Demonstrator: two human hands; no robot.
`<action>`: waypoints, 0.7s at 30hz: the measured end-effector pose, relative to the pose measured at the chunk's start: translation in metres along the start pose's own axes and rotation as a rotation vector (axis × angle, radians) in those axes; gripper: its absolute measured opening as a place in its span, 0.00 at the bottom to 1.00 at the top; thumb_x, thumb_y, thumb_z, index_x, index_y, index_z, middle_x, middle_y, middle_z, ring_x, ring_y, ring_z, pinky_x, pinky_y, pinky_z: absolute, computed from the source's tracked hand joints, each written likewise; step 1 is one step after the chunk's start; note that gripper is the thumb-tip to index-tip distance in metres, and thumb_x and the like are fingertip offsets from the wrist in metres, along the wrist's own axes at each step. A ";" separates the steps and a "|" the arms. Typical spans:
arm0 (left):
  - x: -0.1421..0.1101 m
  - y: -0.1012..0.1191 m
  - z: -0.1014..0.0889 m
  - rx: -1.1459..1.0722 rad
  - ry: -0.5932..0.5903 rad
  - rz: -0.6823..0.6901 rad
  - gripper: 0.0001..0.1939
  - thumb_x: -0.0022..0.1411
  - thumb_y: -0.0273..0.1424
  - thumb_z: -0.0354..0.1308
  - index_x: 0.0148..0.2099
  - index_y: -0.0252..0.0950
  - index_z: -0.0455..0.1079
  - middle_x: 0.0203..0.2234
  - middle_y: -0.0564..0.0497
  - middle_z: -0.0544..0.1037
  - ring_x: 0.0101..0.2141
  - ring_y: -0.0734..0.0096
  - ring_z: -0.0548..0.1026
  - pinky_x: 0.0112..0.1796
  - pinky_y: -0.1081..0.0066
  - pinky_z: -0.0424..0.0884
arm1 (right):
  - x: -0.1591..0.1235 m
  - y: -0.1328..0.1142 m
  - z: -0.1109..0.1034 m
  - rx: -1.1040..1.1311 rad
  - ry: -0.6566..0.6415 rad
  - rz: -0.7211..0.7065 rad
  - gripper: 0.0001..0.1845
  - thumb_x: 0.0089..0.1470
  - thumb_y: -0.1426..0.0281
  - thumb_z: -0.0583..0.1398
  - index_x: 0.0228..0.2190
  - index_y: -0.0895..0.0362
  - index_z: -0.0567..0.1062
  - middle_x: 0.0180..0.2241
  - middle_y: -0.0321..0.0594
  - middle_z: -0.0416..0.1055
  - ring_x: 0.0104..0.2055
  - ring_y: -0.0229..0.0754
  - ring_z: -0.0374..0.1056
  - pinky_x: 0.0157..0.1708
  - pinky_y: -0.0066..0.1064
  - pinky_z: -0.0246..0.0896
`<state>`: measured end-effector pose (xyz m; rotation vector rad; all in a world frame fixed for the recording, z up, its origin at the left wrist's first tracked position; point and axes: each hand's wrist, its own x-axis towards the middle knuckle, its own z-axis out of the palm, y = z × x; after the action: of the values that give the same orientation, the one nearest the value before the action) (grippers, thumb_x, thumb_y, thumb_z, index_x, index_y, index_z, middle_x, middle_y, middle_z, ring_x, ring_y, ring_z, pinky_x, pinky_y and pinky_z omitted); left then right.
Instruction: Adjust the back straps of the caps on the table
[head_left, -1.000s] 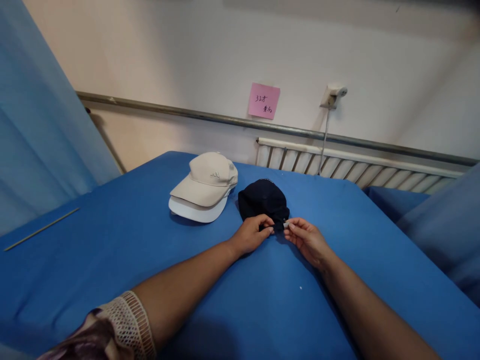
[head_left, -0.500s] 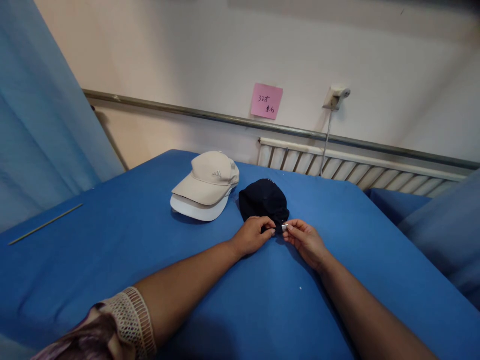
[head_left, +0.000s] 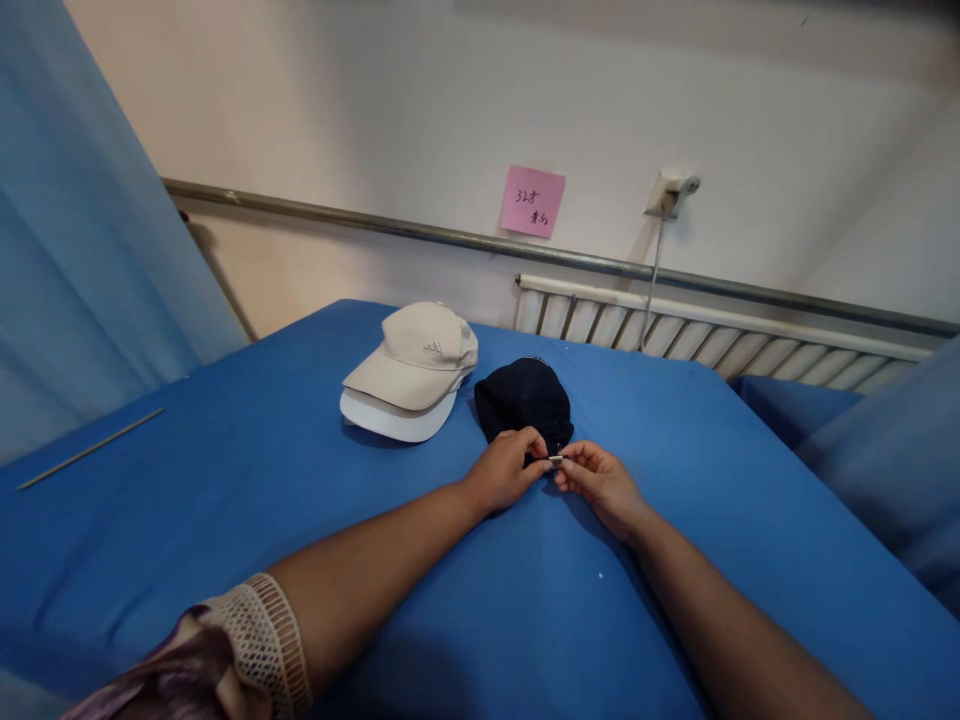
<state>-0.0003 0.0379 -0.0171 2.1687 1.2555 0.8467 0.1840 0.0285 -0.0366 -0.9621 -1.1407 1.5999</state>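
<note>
A black cap (head_left: 525,398) lies on the blue-covered table, its back strap toward me. My left hand (head_left: 510,466) is closed in a pinch on the strap at the cap's near edge. My right hand (head_left: 600,486) pinches the other side, at a small silvery buckle (head_left: 556,460) on the strap between both hands. The fingertips of the two hands almost meet there. Just left of the black cap, a beige cap (head_left: 420,350) with a small logo rests on top of a white cap (head_left: 405,420).
A thin stick (head_left: 90,448) lies at the table's left side. Behind the blue table (head_left: 262,470) are a metal rail (head_left: 420,232), a radiator (head_left: 720,345), a pink note (head_left: 532,200) and a plugged-in socket (head_left: 667,194). A blue curtain (head_left: 90,220) hangs at left.
My right hand has moved slightly left, bringing the buckle closer to my left fingertips. The black cap has shifted a little left. My left hand has barely moved.
</note>
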 end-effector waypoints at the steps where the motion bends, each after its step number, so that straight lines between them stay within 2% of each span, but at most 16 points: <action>1: 0.000 0.000 0.000 0.006 -0.002 0.010 0.05 0.58 0.30 0.60 0.37 0.37 0.68 0.33 0.51 0.78 0.38 0.66 0.74 0.43 0.65 0.68 | 0.000 0.001 0.000 0.001 0.000 0.005 0.21 0.38 0.58 0.73 0.30 0.56 0.74 0.25 0.34 0.74 0.27 0.35 0.69 0.33 0.30 0.64; 6: -0.002 0.001 0.000 0.043 -0.015 0.088 0.11 0.58 0.31 0.61 0.44 0.39 0.68 0.36 0.51 0.78 0.41 0.65 0.74 0.49 0.61 0.65 | 0.003 0.001 0.000 -0.001 0.040 0.018 0.21 0.36 0.59 0.74 0.27 0.57 0.73 0.23 0.35 0.74 0.26 0.35 0.69 0.30 0.29 0.64; 9: -0.004 0.003 -0.001 0.144 -0.036 0.148 0.13 0.59 0.32 0.61 0.48 0.40 0.68 0.38 0.51 0.78 0.42 0.63 0.73 0.49 0.60 0.63 | 0.002 0.000 0.001 0.022 0.060 0.029 0.22 0.34 0.60 0.74 0.26 0.58 0.73 0.24 0.35 0.75 0.25 0.35 0.69 0.29 0.29 0.64; 13: -0.005 0.009 -0.002 0.335 -0.051 0.239 0.11 0.61 0.35 0.60 0.46 0.39 0.69 0.36 0.48 0.76 0.41 0.61 0.71 0.50 0.58 0.61 | 0.000 -0.003 0.002 0.054 0.065 0.056 0.22 0.33 0.61 0.75 0.25 0.58 0.72 0.23 0.34 0.74 0.25 0.35 0.69 0.27 0.28 0.64; 17: -0.008 0.017 -0.003 0.484 0.021 0.284 0.11 0.62 0.36 0.58 0.46 0.39 0.69 0.34 0.49 0.74 0.41 0.61 0.69 0.55 0.54 0.56 | -0.001 -0.003 0.002 0.066 0.069 0.066 0.21 0.34 0.60 0.74 0.25 0.58 0.73 0.22 0.34 0.73 0.23 0.35 0.68 0.25 0.27 0.62; 21: -0.010 0.026 -0.006 0.540 0.113 0.299 0.07 0.63 0.35 0.57 0.43 0.40 0.71 0.38 0.47 0.72 0.46 0.59 0.66 0.56 0.52 0.53 | 0.000 -0.002 0.001 0.086 0.052 0.072 0.20 0.35 0.60 0.74 0.25 0.58 0.73 0.22 0.34 0.73 0.23 0.34 0.67 0.24 0.27 0.61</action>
<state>0.0070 0.0182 0.0017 2.8260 1.3514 0.8217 0.1837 0.0282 -0.0339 -0.9921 -1.0031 1.6578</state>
